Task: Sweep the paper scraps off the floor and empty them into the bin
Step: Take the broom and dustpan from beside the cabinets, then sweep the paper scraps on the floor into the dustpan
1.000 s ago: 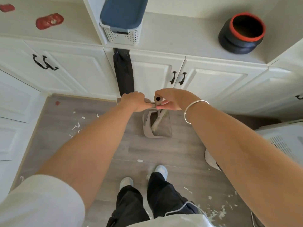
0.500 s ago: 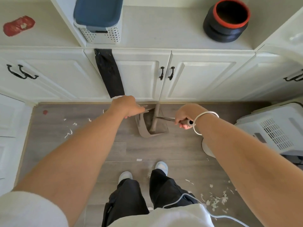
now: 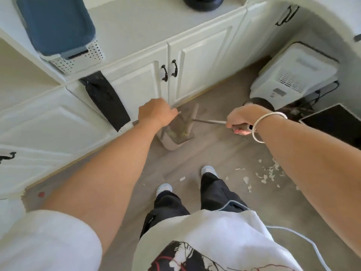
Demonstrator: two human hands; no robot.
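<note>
A taupe dustpan [image 3: 173,142] stands on the grey floor against the white cabinet. My left hand [image 3: 156,114] is closed around the top of its handle, which the hand hides. My right hand [image 3: 241,121] grips the broom's handle [image 3: 210,121], a thin metal rod running left toward the dustpan. The broom's head [image 3: 186,132] and bristles rest inside the pan. White paper scraps [image 3: 267,173] lie scattered on the floor at the right, by my right forearm. A few single scraps [image 3: 182,178] lie between my feet.
White cabinets [image 3: 197,71] line the far side, with a black cloth [image 3: 106,102] hanging over a door. A white appliance [image 3: 293,73] with cables and a dark flat panel [image 3: 336,122] stand at the right. A blue-lidded perforated basket [image 3: 64,36] sits on the counter.
The view has swung to the right and tilted. My right hand has drawn the broom's handle out to the right, away from my left hand on the dustpan.
</note>
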